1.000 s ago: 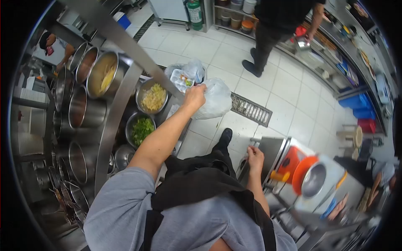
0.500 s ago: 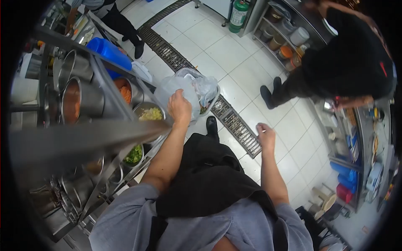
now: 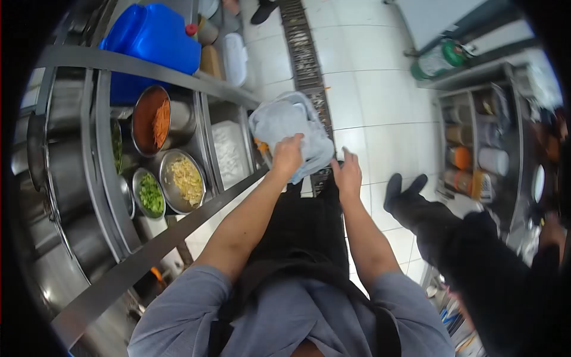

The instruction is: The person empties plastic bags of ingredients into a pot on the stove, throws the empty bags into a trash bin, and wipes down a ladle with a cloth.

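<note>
A whitish translucent plastic bag (image 3: 286, 122) spreads over a lined bin (image 3: 309, 104) on the floor in front of me. My left hand (image 3: 288, 157) reaches over its near side, fingers closed on the plastic. To the right of the bag, my right hand (image 3: 349, 177) is held with thumb and fingers apart and nothing in it. Some orange scraps (image 3: 260, 146) show at the bin's left side. The bag hides most of what the bin holds.
Left, a metal rack holds bowls of shredded carrot (image 3: 160, 124), pale chopped food (image 3: 187, 181) and chopped greens (image 3: 151, 194), below a blue jug (image 3: 157, 38). A floor drain (image 3: 300, 44) runs ahead. A person in black (image 3: 476, 250) stands at right near shelves (image 3: 443, 128).
My view has turned to the right and nearer the rack. My right hand has come in from the far right to beside the bag. The left hand stays at the bag, which now spreads across the bin.
</note>
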Available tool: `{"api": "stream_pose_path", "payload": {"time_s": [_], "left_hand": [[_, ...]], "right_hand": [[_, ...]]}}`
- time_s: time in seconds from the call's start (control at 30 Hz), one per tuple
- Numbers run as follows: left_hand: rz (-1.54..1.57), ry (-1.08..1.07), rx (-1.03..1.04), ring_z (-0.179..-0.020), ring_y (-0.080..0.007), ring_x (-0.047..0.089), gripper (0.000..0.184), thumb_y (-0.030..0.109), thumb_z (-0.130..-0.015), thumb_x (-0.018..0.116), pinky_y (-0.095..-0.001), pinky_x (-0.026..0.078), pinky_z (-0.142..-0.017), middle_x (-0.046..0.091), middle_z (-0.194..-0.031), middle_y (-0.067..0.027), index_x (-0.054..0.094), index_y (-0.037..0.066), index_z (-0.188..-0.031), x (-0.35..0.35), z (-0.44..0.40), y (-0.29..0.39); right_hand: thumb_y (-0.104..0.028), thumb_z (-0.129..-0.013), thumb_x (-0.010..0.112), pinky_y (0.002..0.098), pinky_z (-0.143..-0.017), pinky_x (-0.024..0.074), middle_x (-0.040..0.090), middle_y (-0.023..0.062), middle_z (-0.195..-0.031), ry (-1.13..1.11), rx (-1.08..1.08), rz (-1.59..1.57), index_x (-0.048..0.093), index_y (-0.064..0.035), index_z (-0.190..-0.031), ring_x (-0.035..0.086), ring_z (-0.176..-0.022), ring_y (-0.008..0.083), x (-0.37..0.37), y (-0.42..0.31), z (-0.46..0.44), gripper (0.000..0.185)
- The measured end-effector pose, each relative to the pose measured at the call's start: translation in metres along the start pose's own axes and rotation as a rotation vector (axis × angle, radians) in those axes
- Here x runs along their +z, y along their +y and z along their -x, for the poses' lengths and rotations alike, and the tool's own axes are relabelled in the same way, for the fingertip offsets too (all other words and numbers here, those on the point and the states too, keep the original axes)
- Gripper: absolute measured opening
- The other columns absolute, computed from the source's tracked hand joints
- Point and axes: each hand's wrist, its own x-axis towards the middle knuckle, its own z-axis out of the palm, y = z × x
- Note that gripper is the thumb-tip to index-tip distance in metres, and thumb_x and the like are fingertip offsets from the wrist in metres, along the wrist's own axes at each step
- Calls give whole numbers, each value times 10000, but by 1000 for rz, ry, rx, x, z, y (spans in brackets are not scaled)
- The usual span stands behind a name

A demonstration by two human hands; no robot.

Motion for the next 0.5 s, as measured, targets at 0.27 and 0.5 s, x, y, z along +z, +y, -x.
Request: {"api": "stream_pose_path", "payload": {"time_s": [0.27, 0.5], "left_hand": [[208, 107, -20, -1171, -397, 486, 540, 163, -785, 684, -469, 400, -984, 536, -1219, -239, 495, 19, -1269, -11, 24, -8], [361, -2, -213, -1314, -421, 363, 638, 296, -832, 646, -442, 309, -1107, 432, -1358, -288, 426, 7, -1357, 78, 26, -42]], "right_hand": [[-162, -729, 705, 415, -849, 499, 644, 183, -1027, -315, 87, -49, 652, -90, -1117, 635, -959, 340, 111, 80, -88, 399], [-55, -707, 601, 368, -806, 500, 673, 171, -978, -200, -150, -558, 636, 1, -1032, 649, -900, 294, -2, -20, -111, 332]]}}
